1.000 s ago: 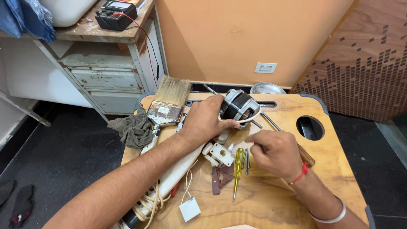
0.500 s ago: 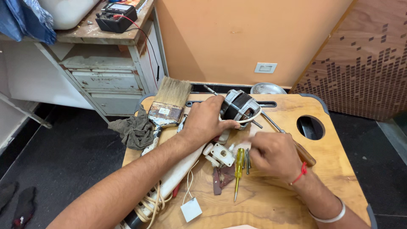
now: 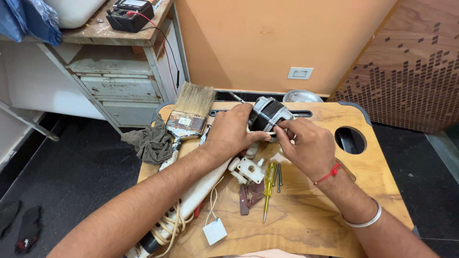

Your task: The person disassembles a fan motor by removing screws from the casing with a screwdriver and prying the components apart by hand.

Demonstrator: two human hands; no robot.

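Note:
A small electric motor (image 3: 270, 112) with a grey metal housing lies at the far middle of a low wooden table (image 3: 306, 224). My left hand (image 3: 230, 132) is closed around the motor's left end. My right hand (image 3: 306, 145) touches its right front side with the fingertips pinched on it. Just in front of my hands lie a white plastic part (image 3: 247, 170), a yellow-handled screwdriver (image 3: 268, 186), a pair of dark screws (image 3: 278, 174) and a reddish-brown flat piece (image 3: 250, 195).
A wide paintbrush (image 3: 187, 117) and a grey rag (image 3: 152, 141) lie at the table's left. A white cylindrical body with coiled cord (image 3: 178, 216) runs to the near left; a small white square (image 3: 214, 231) lies beside it. A round hole (image 3: 350, 139) pierces the table's right. A metal cabinet (image 3: 114, 86) stands far left.
My right hand has let go of the yellow screwdriver, which now lies on the table, and has moved up to the motor. My left hand stays on the motor.

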